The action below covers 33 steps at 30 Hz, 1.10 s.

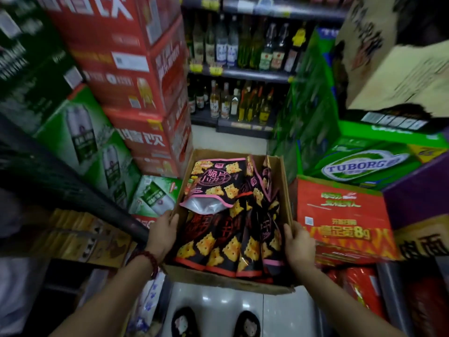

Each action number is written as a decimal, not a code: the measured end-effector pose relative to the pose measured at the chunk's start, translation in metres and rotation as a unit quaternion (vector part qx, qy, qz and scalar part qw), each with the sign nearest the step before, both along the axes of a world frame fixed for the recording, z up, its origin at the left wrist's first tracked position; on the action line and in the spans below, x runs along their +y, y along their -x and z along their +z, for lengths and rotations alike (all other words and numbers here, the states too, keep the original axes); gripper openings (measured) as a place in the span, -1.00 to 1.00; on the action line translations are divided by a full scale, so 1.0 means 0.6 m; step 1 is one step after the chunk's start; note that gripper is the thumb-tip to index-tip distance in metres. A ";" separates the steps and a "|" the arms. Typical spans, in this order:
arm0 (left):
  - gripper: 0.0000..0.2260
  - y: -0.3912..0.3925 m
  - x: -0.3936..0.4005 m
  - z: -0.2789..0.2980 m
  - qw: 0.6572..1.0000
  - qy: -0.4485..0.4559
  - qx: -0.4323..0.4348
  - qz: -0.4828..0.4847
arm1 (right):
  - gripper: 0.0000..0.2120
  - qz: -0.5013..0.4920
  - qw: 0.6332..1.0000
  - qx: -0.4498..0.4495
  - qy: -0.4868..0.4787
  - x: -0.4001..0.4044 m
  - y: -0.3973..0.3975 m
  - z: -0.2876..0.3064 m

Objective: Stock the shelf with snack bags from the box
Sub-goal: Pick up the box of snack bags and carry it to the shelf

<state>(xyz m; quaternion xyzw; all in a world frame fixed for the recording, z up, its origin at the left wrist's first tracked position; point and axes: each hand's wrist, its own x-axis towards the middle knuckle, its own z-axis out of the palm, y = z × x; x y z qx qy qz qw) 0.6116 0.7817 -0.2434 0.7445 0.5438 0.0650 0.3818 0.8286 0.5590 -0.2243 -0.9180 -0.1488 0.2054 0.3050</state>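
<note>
Was a small shop, a stockroom-like aisle. Showed shelves of bottles with yellow price tags on the edges, stacked red drink cartons, green beer cases and a Tuborg case crowding a tiled floor.

We're looking down into an open brown cardboard box, flaps up, sitting low in the aisle between stacked cartons. It's packed with snack bags, black with yellow square crackers printed all over and red or pink edges, standing in overlapping rows. One snack bag with pink trim lies flat on top toward the far end, face up, its lower edge curled back to show the silvery inside.
</note>
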 end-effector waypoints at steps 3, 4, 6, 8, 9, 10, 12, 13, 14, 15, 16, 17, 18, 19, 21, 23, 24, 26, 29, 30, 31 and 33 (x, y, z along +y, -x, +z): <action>-0.76 -0.010 -0.001 0.083 1.000 -0.008 -0.022 -0.003 | -0.75 -0.018 1.000 -0.019 -0.002 -0.013 0.000 0.080; -0.77 -0.014 0.000 0.107 0.999 -0.014 -0.030 -0.010 | -0.75 -0.026 0.999 -0.024 -0.012 -0.017 0.001 0.106; -0.77 -0.022 0.003 0.153 0.998 -0.027 -0.040 -0.028 | -0.75 -0.041 0.998 -0.040 -0.027 -0.027 0.005 0.154; -0.75 -0.030 0.006 0.194 0.997 -0.035 -0.052 -0.048 | -0.74 -0.064 0.996 -0.059 -0.033 -0.035 0.012 0.197; -0.74 -0.035 0.007 0.215 0.996 -0.031 -0.062 -0.056 | -0.73 -0.077 0.994 -0.068 -0.037 -0.039 0.016 0.214; -0.74 -0.039 0.006 0.233 0.995 -0.029 -0.071 -0.062 | -0.73 -0.089 0.993 -0.074 -0.039 -0.043 0.021 0.230; -0.74 -0.048 0.005 0.269 0.993 -0.029 -0.084 -0.082 | -0.74 -0.114 0.988 -0.088 -0.049 -0.056 0.037 0.256; -0.74 -0.051 0.003 0.283 0.991 -0.032 -0.088 -0.091 | -0.75 -0.127 0.986 -0.091 -0.053 -0.063 0.044 0.265; -0.74 -0.054 0.001 0.297 0.990 -0.033 -0.093 -0.103 | -0.75 -0.143 0.984 -0.094 -0.054 -0.072 0.055 0.275; -0.74 -0.055 -0.003 0.308 0.988 -0.031 -0.098 -0.117 | -0.75 -0.158 0.981 -0.098 -0.056 -0.082 0.065 0.283; -0.74 -0.057 -0.008 0.318 0.986 -0.029 -0.102 -0.129 | -0.75 -0.171 0.978 -0.102 -0.059 -0.092 0.075 0.290; -0.74 -0.058 -0.014 0.327 0.985 -0.028 -0.103 -0.138 | -0.75 -0.182 0.975 -0.108 -0.063 -0.102 0.086 0.296; -0.73 -0.060 -0.020 0.333 0.984 -0.027 -0.100 -0.147 | -0.74 -0.193 0.973 -0.110 -0.062 -0.112 0.096 0.302; -0.73 -0.060 -0.028 0.339 0.983 -0.028 -0.096 -0.154 | -0.74 -0.204 0.971 -0.111 -0.058 -0.125 0.107 0.305; -0.74 -0.062 -0.048 0.348 0.980 -0.029 -0.097 -0.174 | -0.73 -0.226 0.967 -0.105 -0.055 -0.150 0.123 0.313; -0.74 -0.062 -0.071 0.356 0.978 -0.012 -0.097 -0.186 | -0.75 -0.244 0.963 -0.101 -0.054 -0.177 0.137 0.321; -0.74 -0.062 -0.081 0.358 0.977 -0.006 -0.099 -0.190 | -0.76 -0.251 0.961 -0.103 -0.053 -0.191 0.144 0.325; -0.73 -0.062 -0.101 0.359 0.974 0.000 -0.103 -0.201 | -0.78 -0.263 0.957 -0.114 -0.047 -0.220 0.157 0.333; -0.76 -0.060 -0.132 0.363 0.965 0.001 -0.119 -0.234 | -0.80 -0.272 0.953 -0.125 -0.044 -0.268 0.176 0.341; -0.77 -0.060 -0.143 0.364 0.961 -0.006 -0.126 -0.247 | -0.80 -0.273 0.952 -0.130 -0.050 -0.285 0.183 0.343; -0.77 -0.058 -0.155 0.370 0.957 -0.010 -0.130 -0.259 | -0.81 -0.276 0.950 -0.134 -0.053 -0.302 0.190 0.344; -0.76 -0.057 -0.183 0.379 0.951 -0.007 -0.134 -0.277 | -0.83 -0.284 0.946 -0.143 -0.059 -0.336 0.209 0.347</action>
